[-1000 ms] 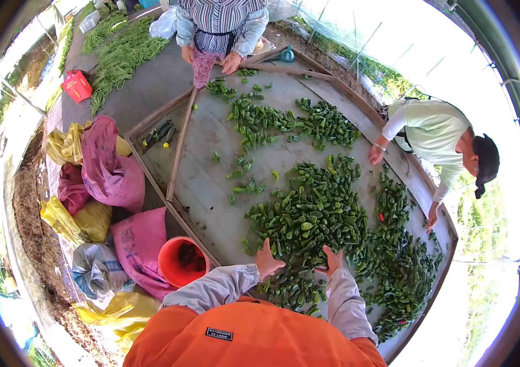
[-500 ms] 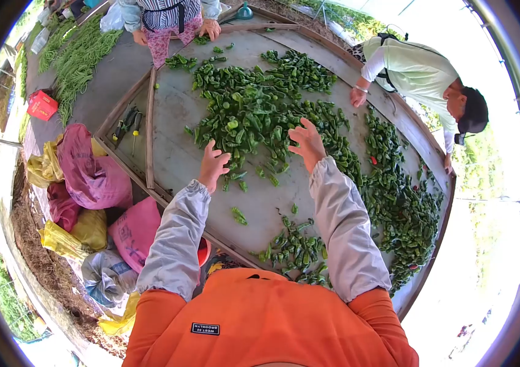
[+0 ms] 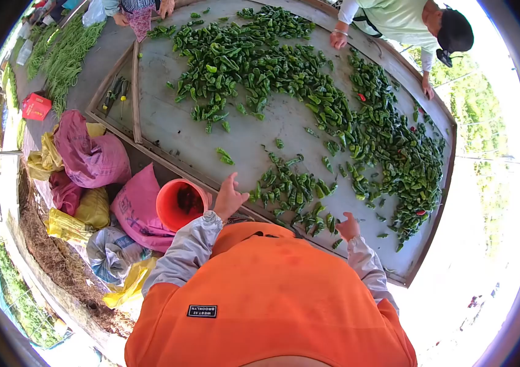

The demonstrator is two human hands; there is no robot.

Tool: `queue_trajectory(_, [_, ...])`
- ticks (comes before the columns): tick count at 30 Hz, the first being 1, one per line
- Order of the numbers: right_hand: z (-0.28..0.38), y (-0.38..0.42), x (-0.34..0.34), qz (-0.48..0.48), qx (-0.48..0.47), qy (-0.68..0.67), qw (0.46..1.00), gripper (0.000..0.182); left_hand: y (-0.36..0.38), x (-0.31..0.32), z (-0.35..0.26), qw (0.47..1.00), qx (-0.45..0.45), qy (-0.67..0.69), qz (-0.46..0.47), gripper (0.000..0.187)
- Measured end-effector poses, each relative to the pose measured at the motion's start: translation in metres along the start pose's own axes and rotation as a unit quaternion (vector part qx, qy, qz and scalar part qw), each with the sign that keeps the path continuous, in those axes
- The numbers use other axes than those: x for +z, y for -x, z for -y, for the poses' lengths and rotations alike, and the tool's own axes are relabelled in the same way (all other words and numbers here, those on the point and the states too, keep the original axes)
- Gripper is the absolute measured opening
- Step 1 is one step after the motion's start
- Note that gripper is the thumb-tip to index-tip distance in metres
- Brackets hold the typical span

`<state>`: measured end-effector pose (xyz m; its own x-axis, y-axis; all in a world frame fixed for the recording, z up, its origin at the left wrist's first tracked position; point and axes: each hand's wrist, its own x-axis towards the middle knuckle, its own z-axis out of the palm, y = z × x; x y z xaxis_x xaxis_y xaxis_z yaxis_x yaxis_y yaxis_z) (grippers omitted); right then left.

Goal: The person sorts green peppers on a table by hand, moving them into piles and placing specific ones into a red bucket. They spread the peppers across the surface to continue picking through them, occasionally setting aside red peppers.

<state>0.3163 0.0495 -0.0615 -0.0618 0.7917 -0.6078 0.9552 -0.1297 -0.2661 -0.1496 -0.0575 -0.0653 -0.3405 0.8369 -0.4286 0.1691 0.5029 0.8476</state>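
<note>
Green peppers (image 3: 296, 189) lie in a small group between my two hands at the near edge of the table (image 3: 177, 116). My left hand (image 3: 230, 199) is just left of this group, fingers apart and holding nothing. To the right of it, my right hand (image 3: 348, 227) is low over the table edge, with its fingers apart and nothing seen in them. A few peppers lie close to its fingertips. Farther out, a large heap of green peppers (image 3: 254, 61) spreads over the tabletop, and another dense heap (image 3: 400, 159) runs down the right side, with a few red ones among them.
A red bucket (image 3: 163, 205) with dark contents stands beside my left forearm. Pink sacks (image 3: 98, 156) and yellow bags (image 3: 92, 211) lie left of the table. Scissors-like tools (image 3: 113, 95) rest in the framed corner. One co-worker (image 3: 394, 21) leans over the right edge; another person's hands show at the far edge.
Both my hands have drawn back toward my body from the large heap to the near table edge. The view has shifted, and the red bucket now shows fully.
</note>
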Motion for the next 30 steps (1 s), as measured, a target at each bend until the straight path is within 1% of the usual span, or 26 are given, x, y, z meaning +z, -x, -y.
queue_trajectory(2, [0.007, 0.026, 0.004, 0.034, 0.043, 0.019, 0.998, 0.087, 0.011, 0.025, -0.002, 0.987, 0.088, -0.132, 0.025, 0.095])
queue_trajectory(3, [0.023, 0.038, 0.003, 0.051, 0.063, 0.031, 0.996, 0.096, 0.014, 0.034, -0.008, 0.980, 0.123, -0.153, 0.032, 0.101])
queue_trajectory(5, [0.064, 0.049, -0.005, 0.078, 0.069, -0.027, 0.994, 0.108, 0.019, 0.047, -0.029, 0.960, 0.194, -0.195, 0.047, 0.113])
queue_trajectory(6, [0.083, 0.050, -0.006, 0.093, 0.074, -0.056, 0.991, 0.114, 0.018, 0.048, -0.042, 0.959, 0.146, -0.216, 0.108, 0.122])
queue_trajectory(8, [0.107, 0.045, -0.001, 0.117, 0.103, -0.051, 0.986, 0.116, 0.022, 0.048, -0.076, 0.932, 0.123, -0.311, 0.140, 0.122])
queue_trajectory(9, [0.117, 0.043, 0.000, 0.129, 0.119, -0.048, 0.983, 0.117, 0.023, 0.047, -0.085, 0.914, 0.112, -0.357, 0.157, 0.121])
queue_trajectory(10, [0.126, 0.043, -0.004, 0.148, 0.137, -0.039, 0.979, 0.120, 0.020, 0.047, -0.088, 0.906, 0.115, -0.374, 0.161, 0.120])
queue_trajectory(12, [0.108, 0.041, 0.010, 0.070, 0.099, 0.069, 0.990, 0.122, 0.015, 0.045, -0.088, 0.890, 0.118, -0.407, 0.169, 0.117])
queue_trajectory(13, [0.105, 0.043, 0.011, 0.033, 0.079, 0.125, 0.988, 0.123, 0.012, 0.041, -0.088, 0.889, 0.115, -0.409, 0.169, 0.116])
queue_trajectory(16, [0.107, 0.054, -0.001, 0.065, 0.140, 0.102, 0.983, 0.124, 0.004, 0.023, -0.079, 0.890, 0.099, -0.411, 0.172, 0.112])
queue_trajectory(18, [0.094, 0.051, 0.015, 0.063, 0.119, 0.096, 0.986, 0.123, -0.007, 0.011, -0.074, 0.891, 0.088, -0.410, 0.176, 0.109])
queue_trajectory(19, [0.092, 0.046, 0.024, 0.060, 0.109, 0.091, 0.988, 0.123, -0.010, 0.009, -0.071, 0.894, 0.104, -0.394, 0.188, 0.107])
queue_trajectory(22, [0.103, 0.020, 0.055, 0.032, 0.068, -0.002, 0.997, 0.125, -0.022, 0.016, -0.057, 0.900, 0.145, -0.344, 0.224, 0.101])
queue_trajectory(23, [0.111, 0.009, 0.067, 0.016, 0.053, -0.032, 0.998, 0.123, -0.027, 0.023, -0.051, 0.902, 0.156, -0.329, 0.233, 0.099])
queue_trajectory(24, [0.135, 0.001, 0.068, 0.024, 0.055, -0.066, 0.996, 0.120, -0.032, 0.028, -0.048, 0.903, 0.167, -0.314, 0.242, 0.098])
queue_trajectory(25, [0.163, -0.005, 0.066, 0.031, 0.057, -0.100, 0.993, 0.118, -0.036, 0.029, -0.049, 0.910, 0.154, -0.299, 0.241, 0.097])
queue_trajectory(26, [0.208, -0.006, 0.051, 0.065, 0.075, -0.139, 0.985, 0.116, -0.041, 0.029, -0.051, 0.917, 0.138, -0.285, 0.241, 0.096])
queue_trajectory(27, [0.232, -0.015, 0.054, 0.069, 0.049, -0.155, 0.984, 0.114, -0.045, 0.029, -0.053, 0.924, 0.121, -0.271, 0.239, 0.095])
queue_trajectory(29, [0.299, -0.034, 0.038, 0.122, 0.027, -0.223, 0.967, 0.116, -0.065, 0.024, -0.047, 0.944, 0.120, -0.248, 0.183, 0.094])
queue_trajectory(30, [0.316, -0.053, 0.048, 0.064, -0.037, -0.211, 0.975, 0.115, -0.078, 0.017, -0.044, 0.952, 0.118, -0.236, 0.155, 0.093])
